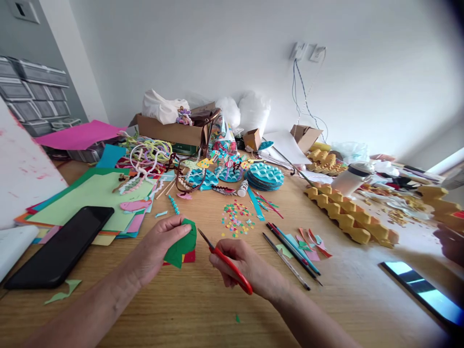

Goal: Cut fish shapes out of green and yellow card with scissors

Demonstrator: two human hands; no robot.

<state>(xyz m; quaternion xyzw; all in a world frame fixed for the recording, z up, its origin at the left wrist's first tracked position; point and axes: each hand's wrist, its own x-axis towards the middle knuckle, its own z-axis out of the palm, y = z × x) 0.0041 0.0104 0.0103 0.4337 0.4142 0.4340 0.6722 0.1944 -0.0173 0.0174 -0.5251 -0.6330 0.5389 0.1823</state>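
Between the thumb and fingers of my left hand (165,244) is a piece of green paper (183,241) with a curved right edge. A red piece of paper (189,256) shows just behind it. My right hand (235,263) is closed round the red handles of a pair of scissors (232,268). The scissor blades point up and left, close to the green paper's right edge but apart from it, and look nearly closed. A tiny green scrap (238,318) lies on the table below the hands.
A black phone (61,246) and stacked coloured paper (87,200) lie left. Beyond are paper dots (237,217) and blue wavy discs (266,175). Pencils (295,251), scraps (313,244), a yellow egg carton (348,215) and another phone (424,292) lie right. Another person's hand (449,244) shows at the right edge.
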